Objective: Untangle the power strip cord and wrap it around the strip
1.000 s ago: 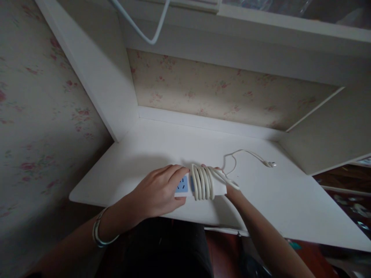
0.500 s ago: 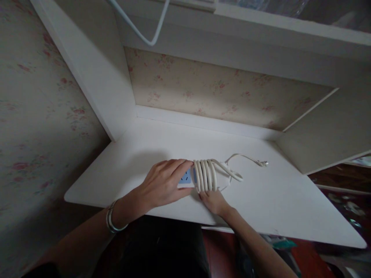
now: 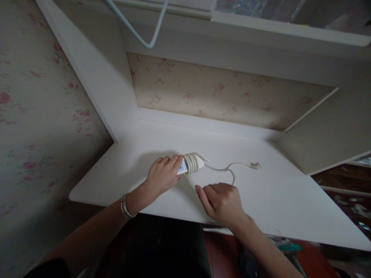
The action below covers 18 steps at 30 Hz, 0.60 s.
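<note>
A white power strip [image 3: 189,164] with a blue socket face lies on the white desk [image 3: 278,200], its cord wound round it in several loops. My left hand [image 3: 162,173] grips the strip's left end. The loose cord [image 3: 223,168] trails right across the desk to the plug [image 3: 255,165]. My right hand [image 3: 222,202] rests near the desk's front edge, fingers loosely curled and apart, holding nothing, just below the loose cord. A bracelet sits on my left wrist.
White side panels [image 3: 95,73] enclose the desk nook, with floral wallpaper [image 3: 220,92] behind. A shelf [image 3: 261,29] runs overhead and a pale cable [image 3: 136,34] hangs from it. Dark floor shows at the lower right.
My left hand has pushed the wrapped strip farther back on the desk. My right hand has let go of the cord and drawn back toward the front edge.
</note>
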Tool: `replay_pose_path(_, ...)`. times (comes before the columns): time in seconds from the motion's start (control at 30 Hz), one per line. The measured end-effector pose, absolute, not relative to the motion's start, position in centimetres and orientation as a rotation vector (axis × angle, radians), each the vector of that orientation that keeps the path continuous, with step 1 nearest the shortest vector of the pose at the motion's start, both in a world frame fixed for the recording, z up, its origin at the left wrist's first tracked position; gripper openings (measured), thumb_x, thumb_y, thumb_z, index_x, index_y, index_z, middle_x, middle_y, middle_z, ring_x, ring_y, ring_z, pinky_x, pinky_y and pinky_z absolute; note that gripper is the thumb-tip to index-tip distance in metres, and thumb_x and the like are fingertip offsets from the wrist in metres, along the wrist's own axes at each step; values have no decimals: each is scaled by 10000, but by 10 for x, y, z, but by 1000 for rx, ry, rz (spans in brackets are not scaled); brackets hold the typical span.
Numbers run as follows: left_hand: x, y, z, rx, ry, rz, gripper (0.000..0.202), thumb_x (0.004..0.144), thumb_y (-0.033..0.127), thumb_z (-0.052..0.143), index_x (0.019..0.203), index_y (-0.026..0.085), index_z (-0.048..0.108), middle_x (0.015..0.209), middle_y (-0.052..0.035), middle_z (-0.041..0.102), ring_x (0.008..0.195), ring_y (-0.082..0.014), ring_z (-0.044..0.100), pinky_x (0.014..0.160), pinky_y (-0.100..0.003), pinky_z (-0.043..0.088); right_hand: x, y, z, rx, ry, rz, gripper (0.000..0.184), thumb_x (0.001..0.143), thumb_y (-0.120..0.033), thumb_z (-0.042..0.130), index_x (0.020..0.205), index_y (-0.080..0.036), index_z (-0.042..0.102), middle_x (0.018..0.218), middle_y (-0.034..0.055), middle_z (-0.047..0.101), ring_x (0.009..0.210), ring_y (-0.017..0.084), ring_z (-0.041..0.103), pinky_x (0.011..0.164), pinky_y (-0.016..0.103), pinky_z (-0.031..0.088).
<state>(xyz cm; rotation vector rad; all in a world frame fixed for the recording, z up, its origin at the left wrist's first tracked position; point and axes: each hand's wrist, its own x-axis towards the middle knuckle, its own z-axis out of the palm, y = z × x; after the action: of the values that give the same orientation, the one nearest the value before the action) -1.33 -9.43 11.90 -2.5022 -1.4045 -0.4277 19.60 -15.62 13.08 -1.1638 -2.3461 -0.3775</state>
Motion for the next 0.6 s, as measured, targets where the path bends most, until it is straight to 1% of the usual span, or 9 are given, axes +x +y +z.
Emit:
replay_pose_path(0.1, -8, -104, 115, -2617, -1254, -381, 445, 803, 229, 622, 1223, 147, 497, 1052, -101, 652, 899, -248, 627, 779, -375, 476, 193, -133, 151, -1177, -2287, -432, 463, 946, -318, 473, 512, -180, 558, 445, 4, 521, 424, 98, 405, 527, 297, 210)
replay_pose_path(0.2, -7, -117, 119, -2740, -1095, -333, 462, 795, 280, 644, 1214, 150, 500, 1055, -97, 651, 898, -248, 625, 780, -380, 478, 194, -104, 164, -1300, -2216, -328, 547, 953, -388, 432, 460, -172, 529, 419, 8, 471, 423, 92, 369, 522, 289, 196)
replay_pose_path(0.37, -13, -139, 135, -2855, -890, -316, 539, 799, 335, 645, 1271, 147, 465, 1124, -99, 649, 930, -246, 615, 815, -379, 483, 192, -68, 168, -1256, -2254, 140, 596, 940, -477, 406, 428, -171, 396, 421, -34, 294, 433, 73, 266, 499, 255, 200)
replay_pose_path(0.43, -15, -146, 142, -2886, -800, -347, 532, 805, 343, 634, 1265, 131, 468, 1138, -98, 647, 929, -245, 609, 822, -385, 491, 188, -62, 164, -1216, -2220, 347, 599, 929, -500, 413, 430, -178, 329, 440, -45, 232, 449, 73, 226, 486, 247, 198)
replay_pose_path(0.5, -17, -151, 149, -2897, -732, -406, 499, 822, 348, 612, 1245, 119, 481, 1133, -102, 648, 920, -242, 606, 813, -387, 501, 184, -58, 157, -1203, -2133, 552, 599, 915, -527, 425, 440, -186, 299, 455, -51, 209, 460, 73, 215, 474, 241, 201)
replay_pose_path(0.6, -20, -155, 157, -2892, -698, -540, 439, 850, 353, 574, 1212, 115, 505, 1102, -104, 655, 911, -231, 609, 813, -378, 512, 181, -55, 140, -1221, -1980, 828, 586, 906, -569, 411, 463, -190, 345, 459, -52, 258, 461, 76, 251, 466, 238, 230)
